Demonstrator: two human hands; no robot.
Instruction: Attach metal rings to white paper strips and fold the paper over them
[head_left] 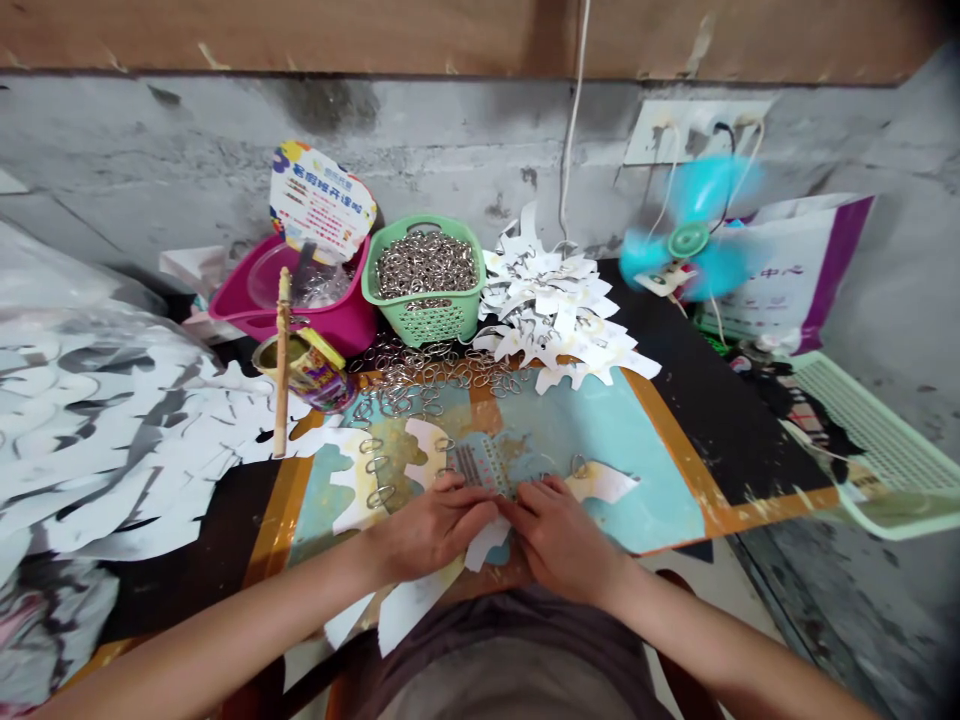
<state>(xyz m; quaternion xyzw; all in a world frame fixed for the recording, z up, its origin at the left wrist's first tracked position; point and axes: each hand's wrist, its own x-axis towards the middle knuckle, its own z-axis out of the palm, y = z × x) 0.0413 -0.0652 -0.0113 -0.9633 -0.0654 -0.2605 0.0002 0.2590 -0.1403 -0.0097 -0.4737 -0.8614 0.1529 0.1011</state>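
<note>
My left hand [431,527] and my right hand [559,535] meet at the near edge of a teal and orange mat [660,470]. Both pinch a white die-cut paper piece [484,540] between thumbs and fingers. A small metal ring [579,465] lies just beyond my right fingers. More white cut-outs [360,480] with rings lie left of my hands. A green basket [425,275] full of metal rings stands at the back. Loose rings [427,375] are spread in front of it. A heap of white cut-outs [559,310] sits to its right.
A pink tub [300,305] with a printed hand fan, a tin with a wooden stick [282,365], a spinning teal desk fan [690,240], a purple-edged bag [795,265] and a pale green tray [885,440] surround the mat. Stacks of cut paper [90,430] fill the left.
</note>
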